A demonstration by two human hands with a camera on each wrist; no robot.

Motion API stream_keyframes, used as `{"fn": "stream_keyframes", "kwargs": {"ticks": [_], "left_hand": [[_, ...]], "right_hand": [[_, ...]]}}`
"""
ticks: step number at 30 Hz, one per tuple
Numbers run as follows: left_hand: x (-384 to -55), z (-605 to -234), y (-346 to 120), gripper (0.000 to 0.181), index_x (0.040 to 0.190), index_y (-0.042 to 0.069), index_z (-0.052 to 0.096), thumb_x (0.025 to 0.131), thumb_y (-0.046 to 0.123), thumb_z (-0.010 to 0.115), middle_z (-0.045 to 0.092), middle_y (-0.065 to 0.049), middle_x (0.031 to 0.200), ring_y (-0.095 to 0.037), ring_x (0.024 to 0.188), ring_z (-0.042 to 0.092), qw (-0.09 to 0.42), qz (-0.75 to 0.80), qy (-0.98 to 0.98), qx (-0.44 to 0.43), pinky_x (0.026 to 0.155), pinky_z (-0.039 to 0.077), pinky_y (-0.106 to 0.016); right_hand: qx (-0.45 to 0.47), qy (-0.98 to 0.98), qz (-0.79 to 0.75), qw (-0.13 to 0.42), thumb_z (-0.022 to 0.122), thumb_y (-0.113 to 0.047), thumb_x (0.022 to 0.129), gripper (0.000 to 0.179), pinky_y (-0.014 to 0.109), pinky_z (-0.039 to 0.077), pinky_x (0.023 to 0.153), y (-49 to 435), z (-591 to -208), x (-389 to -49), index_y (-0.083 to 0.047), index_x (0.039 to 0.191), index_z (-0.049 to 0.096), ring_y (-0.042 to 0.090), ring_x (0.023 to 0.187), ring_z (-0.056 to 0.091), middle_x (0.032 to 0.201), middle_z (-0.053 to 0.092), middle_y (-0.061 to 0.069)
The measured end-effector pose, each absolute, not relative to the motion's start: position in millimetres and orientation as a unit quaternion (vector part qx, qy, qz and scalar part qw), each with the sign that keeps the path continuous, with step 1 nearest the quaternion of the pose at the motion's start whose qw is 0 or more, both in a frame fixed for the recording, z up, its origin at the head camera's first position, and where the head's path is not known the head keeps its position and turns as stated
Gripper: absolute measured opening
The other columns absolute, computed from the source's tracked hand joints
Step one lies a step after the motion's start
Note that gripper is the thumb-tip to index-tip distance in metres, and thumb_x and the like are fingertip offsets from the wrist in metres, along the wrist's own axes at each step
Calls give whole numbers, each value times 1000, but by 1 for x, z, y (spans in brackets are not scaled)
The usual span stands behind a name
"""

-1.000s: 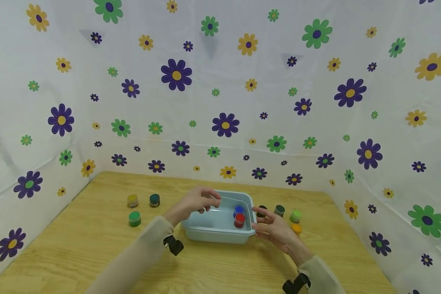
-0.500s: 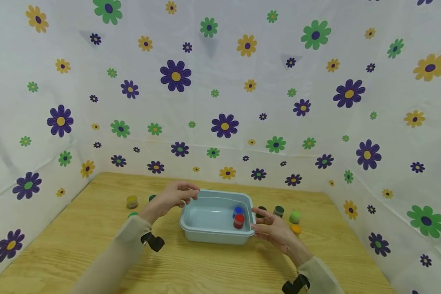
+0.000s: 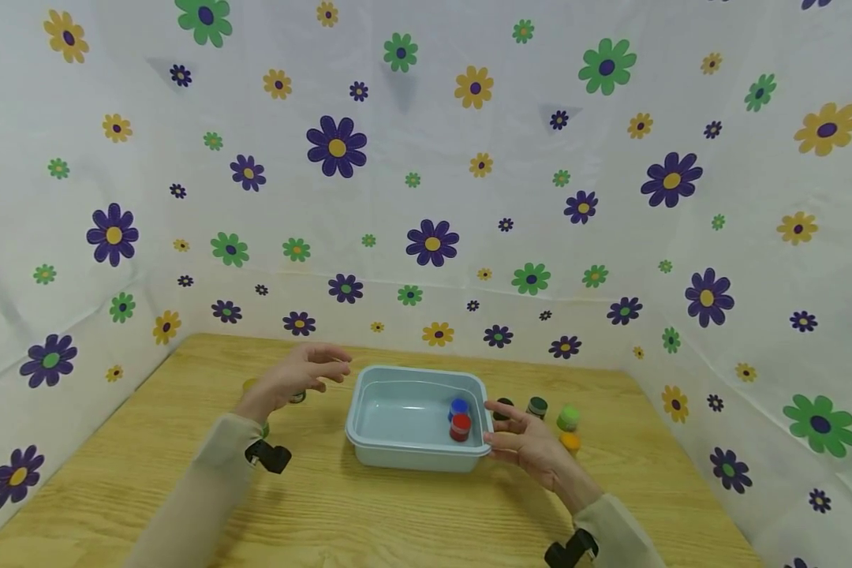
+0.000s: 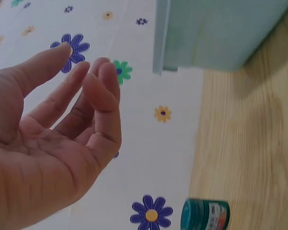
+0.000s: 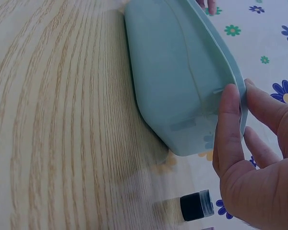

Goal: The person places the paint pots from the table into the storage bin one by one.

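Note:
My left hand (image 3: 298, 377) hovers left of a pale blue plastic tub (image 3: 412, 457), fingers loosely bent and holding nothing. Below it, partly hidden, are a yellow-lidded jar (image 3: 249, 384), a green jar (image 3: 266, 431) and a dark teal jar (image 3: 297, 397); the left wrist view shows the teal jar (image 4: 205, 214) more fully. At the tub's right end, my right hand (image 3: 532, 450) pinches the rim; in the right wrist view its fingers (image 5: 229, 124) lie on both sides of the tub's edge (image 5: 216, 38). Inside the tub stand a blue jar (image 3: 458, 409) and a red jar (image 3: 460, 427).
Right of the tub, near my right hand, stand a black-lidded jar (image 3: 503, 408), a dark green jar (image 3: 537, 407), a light green jar (image 3: 569, 417) and an orange-lidded jar (image 3: 570, 442). The wooden table (image 3: 369, 521) is enclosed by flowered white cloth (image 3: 426, 189).
My left hand has moved left, from above the tub to over the jars on the left. The right hand stays at the tub's rim, and the jars inside have not moved.

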State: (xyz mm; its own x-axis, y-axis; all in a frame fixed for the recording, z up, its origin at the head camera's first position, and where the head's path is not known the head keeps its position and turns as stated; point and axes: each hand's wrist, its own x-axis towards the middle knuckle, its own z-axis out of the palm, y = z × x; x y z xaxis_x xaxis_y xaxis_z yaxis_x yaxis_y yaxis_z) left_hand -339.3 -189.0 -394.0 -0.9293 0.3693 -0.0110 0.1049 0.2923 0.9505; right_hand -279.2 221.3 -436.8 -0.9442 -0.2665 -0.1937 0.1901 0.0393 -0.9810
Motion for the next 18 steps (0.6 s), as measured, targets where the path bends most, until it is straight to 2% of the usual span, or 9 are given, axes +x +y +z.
{"fn": "stream_keyframes", "kwargs": {"ticks": [6,9,18], "left_hand": [[-345,-402,-207,41,132,3,57,97,24,62,57,-21,135,-30,117,57,100,538,828,124,94,51,-44],[-348,-407,-216,41,132,3,57,97,25,61,55,-22,137,-34,121,54,98,524,839,110,94,49,-48],[-356,-427,-238,44,134,-2,54,97,20,62,54,-24,136,-31,115,56,80,518,849,74,88,51,-40]], "right_hand": [[-33,701,-692,167,76,-8,85,75,37,58,87,221,-436,-278,-7,150,38,19,91,67,119,52,17],[-31,702,-691,169,76,-8,84,76,36,58,87,221,-435,-278,-7,150,38,19,92,67,119,51,17],[-30,701,-694,165,74,-6,86,73,33,59,83,221,-436,-278,-5,149,39,19,88,68,117,52,18]]}}
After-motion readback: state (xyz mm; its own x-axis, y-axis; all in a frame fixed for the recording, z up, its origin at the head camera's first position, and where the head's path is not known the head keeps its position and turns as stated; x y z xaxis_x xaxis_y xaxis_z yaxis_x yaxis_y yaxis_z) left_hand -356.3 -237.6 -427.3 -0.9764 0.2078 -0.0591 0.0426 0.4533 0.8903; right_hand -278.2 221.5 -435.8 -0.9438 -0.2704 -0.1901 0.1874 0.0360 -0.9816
